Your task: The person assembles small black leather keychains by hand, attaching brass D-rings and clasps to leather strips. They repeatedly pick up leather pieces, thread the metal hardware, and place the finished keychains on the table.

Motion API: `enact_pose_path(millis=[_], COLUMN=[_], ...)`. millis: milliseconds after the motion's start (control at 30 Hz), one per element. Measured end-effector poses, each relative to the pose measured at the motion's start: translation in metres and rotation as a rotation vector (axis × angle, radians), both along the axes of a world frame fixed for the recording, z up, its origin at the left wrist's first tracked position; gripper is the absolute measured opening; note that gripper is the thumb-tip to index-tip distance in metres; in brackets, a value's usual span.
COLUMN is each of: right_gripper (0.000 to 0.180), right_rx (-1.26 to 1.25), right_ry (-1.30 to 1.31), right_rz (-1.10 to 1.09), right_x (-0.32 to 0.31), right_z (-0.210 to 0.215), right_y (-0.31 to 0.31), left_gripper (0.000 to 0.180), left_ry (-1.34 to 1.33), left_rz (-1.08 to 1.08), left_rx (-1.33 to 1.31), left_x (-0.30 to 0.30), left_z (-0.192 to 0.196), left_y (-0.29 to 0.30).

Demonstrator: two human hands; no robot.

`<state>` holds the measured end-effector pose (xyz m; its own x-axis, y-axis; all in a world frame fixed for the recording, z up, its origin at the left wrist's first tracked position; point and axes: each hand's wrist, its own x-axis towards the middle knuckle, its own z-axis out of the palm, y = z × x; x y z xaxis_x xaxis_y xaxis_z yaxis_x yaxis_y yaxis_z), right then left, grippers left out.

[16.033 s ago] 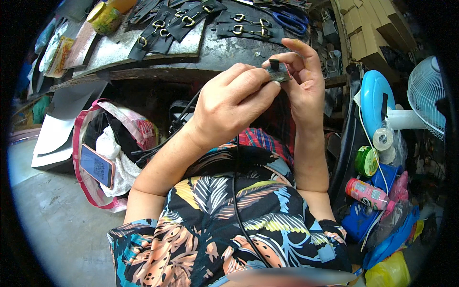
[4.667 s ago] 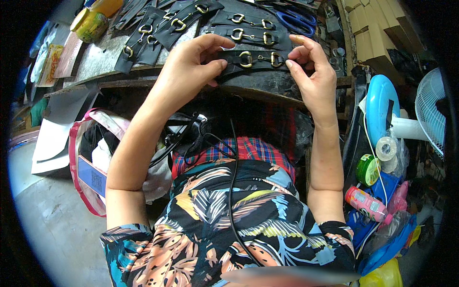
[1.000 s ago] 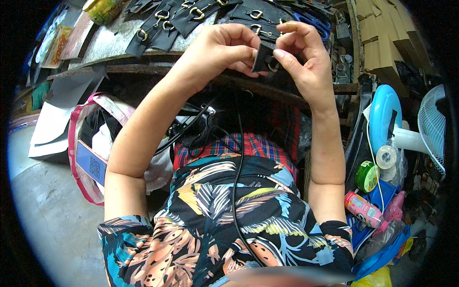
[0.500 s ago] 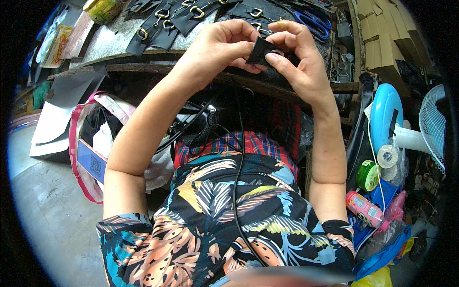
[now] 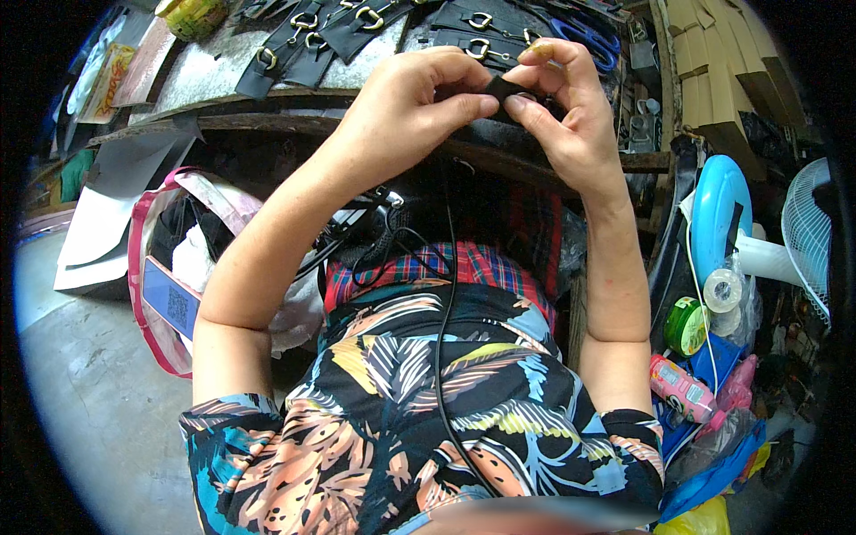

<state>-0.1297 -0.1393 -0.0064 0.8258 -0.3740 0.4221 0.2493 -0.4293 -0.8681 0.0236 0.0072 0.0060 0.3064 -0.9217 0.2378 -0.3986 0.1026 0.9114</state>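
Observation:
Between my two hands is a small black piece that looks like leather [image 5: 505, 87], held up just in front of the bench's near edge. My left hand [image 5: 426, 96] pinches its left side between thumb and fingers. From the right, my right hand [image 5: 562, 111] grips it with thumb and forefinger, the thumb pressed on its face. Most of the piece is hidden by my fingers. Behind my hands, black straps with gold metal bits [image 5: 368, 18] lie on the bench. Another black strap with a gold ring [image 5: 479, 46] lies just beyond my fingertips.
Blue-handled scissors [image 5: 596, 43] lie at the far right of the bench, a yellow jar [image 5: 192, 16] at the far left. A pink-edged bag [image 5: 141, 267] stands left of my lap. At right are a blue and white fan [image 5: 720, 223], a green tape roll [image 5: 685, 327] and a pink bottle [image 5: 682, 390].
The black piece has turned and now shows less between my fingers. My left thumb has come up onto it, close to my right thumb.

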Motion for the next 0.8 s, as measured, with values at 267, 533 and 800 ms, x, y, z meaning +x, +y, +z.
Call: enact_pose_path(millis=[267,533,800], right_gripper=[0.043,0.047,0.045], right_rx=[0.098,-0.301,-0.394], right_ry=[0.059,0.071,0.201], right_rz=[0.023,-0.294,-0.429], right_x=[-0.003,-0.028,-0.056], right_z=[0.004,0.014,0.013], right_y=[0.003,-0.006,-0.01], left_gripper=[0.02,0.033,0.021], left_ry=[-0.325,-0.665,-1.004], left_rz=[0.13,0.252,0.146], left_rx=[-0.036,0.011,-0.084], left_x=[-0.002,-0.004,0.005], left_z=[0.0,0.007,0.0], left_y=[-0.003,0.015,0.013])
